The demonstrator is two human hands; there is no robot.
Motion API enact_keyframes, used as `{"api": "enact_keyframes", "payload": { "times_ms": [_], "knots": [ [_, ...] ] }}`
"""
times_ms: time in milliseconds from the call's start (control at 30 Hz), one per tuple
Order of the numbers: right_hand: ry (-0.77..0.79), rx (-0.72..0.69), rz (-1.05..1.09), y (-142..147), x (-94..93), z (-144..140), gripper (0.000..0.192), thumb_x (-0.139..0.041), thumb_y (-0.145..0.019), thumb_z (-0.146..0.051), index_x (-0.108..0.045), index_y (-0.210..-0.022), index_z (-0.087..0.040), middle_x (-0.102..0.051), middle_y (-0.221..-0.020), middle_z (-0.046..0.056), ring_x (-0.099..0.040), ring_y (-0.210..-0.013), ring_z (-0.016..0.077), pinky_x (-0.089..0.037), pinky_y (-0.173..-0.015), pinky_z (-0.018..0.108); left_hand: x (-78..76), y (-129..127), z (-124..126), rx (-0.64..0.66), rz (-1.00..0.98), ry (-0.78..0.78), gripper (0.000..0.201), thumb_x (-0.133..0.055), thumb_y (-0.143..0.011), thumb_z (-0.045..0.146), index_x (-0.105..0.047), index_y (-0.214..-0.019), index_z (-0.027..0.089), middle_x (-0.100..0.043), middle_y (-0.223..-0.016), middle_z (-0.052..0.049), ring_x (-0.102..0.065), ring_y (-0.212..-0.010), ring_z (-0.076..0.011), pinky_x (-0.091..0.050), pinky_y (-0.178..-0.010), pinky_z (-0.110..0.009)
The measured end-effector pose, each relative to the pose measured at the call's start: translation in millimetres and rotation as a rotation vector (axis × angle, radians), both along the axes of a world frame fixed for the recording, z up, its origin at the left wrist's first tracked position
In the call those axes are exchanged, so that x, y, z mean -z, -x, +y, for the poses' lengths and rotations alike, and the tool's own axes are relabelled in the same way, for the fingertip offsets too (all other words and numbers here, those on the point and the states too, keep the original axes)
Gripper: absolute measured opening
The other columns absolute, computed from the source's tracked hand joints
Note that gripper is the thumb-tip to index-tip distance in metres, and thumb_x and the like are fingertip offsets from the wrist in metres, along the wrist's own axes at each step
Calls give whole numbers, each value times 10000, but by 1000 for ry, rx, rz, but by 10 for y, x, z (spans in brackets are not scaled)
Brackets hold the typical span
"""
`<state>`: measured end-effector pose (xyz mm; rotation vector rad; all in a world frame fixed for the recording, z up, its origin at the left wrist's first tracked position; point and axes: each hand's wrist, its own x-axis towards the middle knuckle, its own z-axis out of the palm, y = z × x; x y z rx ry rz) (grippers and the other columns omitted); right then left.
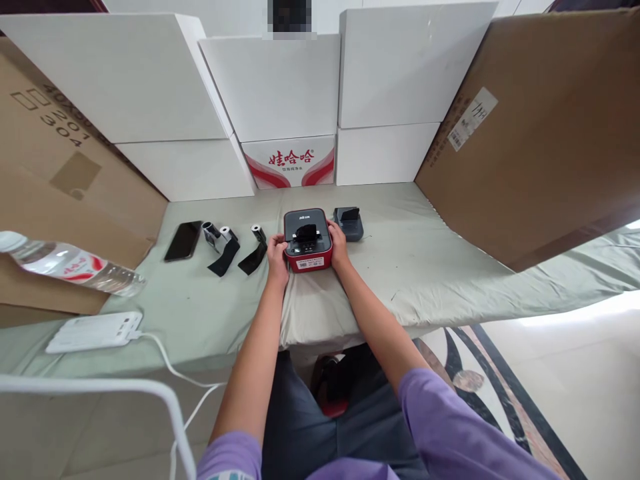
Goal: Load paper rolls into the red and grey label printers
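A red printer [315, 261] with a dark grey top sits at the front middle of the cloth-covered table. A black strip [307, 232] sticks up from its top, and a white label with printing is on its front. My left hand [277, 257] is closed against its left side, thumb near the top edge. At the right side my right hand [337, 243] grips it, its fingers partly hidden. Just behind that hand is a smaller dark grey device [354, 229], also with a black strip on top. Left of the printer lie paper rolls [220, 240] and another roll [256, 243] with dark tails.
A black phone [183, 241] lies left of the rolls. Farther left are a water bottle [75, 265] and a white power bank [95, 331] with a cable. White boxes [270, 87] wall the back; cardboard [540, 147] stands on both sides. A white bar [125, 385] crosses the lower left.
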<state>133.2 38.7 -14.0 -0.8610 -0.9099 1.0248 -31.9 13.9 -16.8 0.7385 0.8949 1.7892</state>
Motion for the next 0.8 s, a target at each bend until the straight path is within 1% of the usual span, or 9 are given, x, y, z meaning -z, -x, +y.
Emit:
{"api": "enact_keyframes", "payload": {
  "times_ms": [200,333,400,433,533,600,667,733,800],
  "knots": [
    [5,-8,6,18,-31,5,472,-620,-808,-558,-720,-1108,-208,-754,-1237,79,-648,-1230,258,-453,-1162,422,-13,-18,-14,-6,-30,0,308,-724,-592,296,-645,-875,205,-628,-849,16,-578,-751,-116,-450,-669,-223],
    [27,17,14,-16,-127,-70,423,-545,-867,-538,-677,-1101,-210,-743,-1212,106,-677,-1179,261,-515,-1085,441,-29,-16,-39,17,-26,3,331,-733,-604,310,-635,-901,200,-623,-869,16,-583,-767,-117,-452,-690,-229],
    [0,151,-81,-97,-186,-136,371,-465,-929,-493,-651,-1073,-206,-729,-1143,120,-695,-1093,259,-547,-1019,454,-29,-8,-46,34,-11,-1,338,-735,-626,327,-625,-919,200,-619,-877,13,-585,-769,-120,-449,-695,-234],
    [-16,268,-172,-153,-212,-164,350,-432,-951,-464,-640,-1059,-204,-712,-1122,125,-687,-1078,260,-545,-1010,461,-26,-4,-47,41,-1,-5,337,-734,-640,337,-620,-926,201,-618,-882,11,-587,-771,-123,-449,-700,-238],
    [58,630,-529,-323,-242,-185,296,-486,-916,-376,-612,-1109,-192,-643,-1204,155,-596,-1206,299,-470,-1097,516,-1,5,-42,54,38,-18,334,-736,-683,369,-610,-946,207,-615,-896,4,-593,-784,-131,-454,-725,-248],
    [197,694,-719,-389,-213,-145,473,-609,-830,-368,-564,-1258,-172,-582,-1331,192,-511,-1316,350,-401,-1150,576,23,7,-48,42,70,-29,338,-736,-711,401,-616,-961,209,-616,-914,-4,-602,-818,-141,-467,-762,-257],
    [294,626,-839,-404,-156,-90,748,-722,-747,-410,-473,-1408,-164,-517,-1431,224,-469,-1362,393,-371,-1160,614,44,7,-80,3,137,-62,361,-730,-750,446,-634,-1009,215,-630,-978,-25,-625,-914,-165,-487,-839,-277],
    [311,551,-914,-390,-96,-50,933,-783,-700,-459,-391,-1496,-172,-458,-1498,240,-460,-1382,412,-361,-1166,617,52,9,-142,-22,275,-120,447,-736,-784,486,-642,-1138,230,-643,-1119,-57,-632,-1078,-207,-493,-952,-313],
    [307,522,-967,-377,-52,-34,1015,-803,-690,-464,-336,-1541,-170,-423,-1527,249,-462,-1391,412,-360,-1172,599,42,18,-219,-32,475,-203,634,-800,-759,499,-598,-1303,244,-600,-1303,-96,-583,-1267,-262,-459,-1090,-369]
  ]
}}
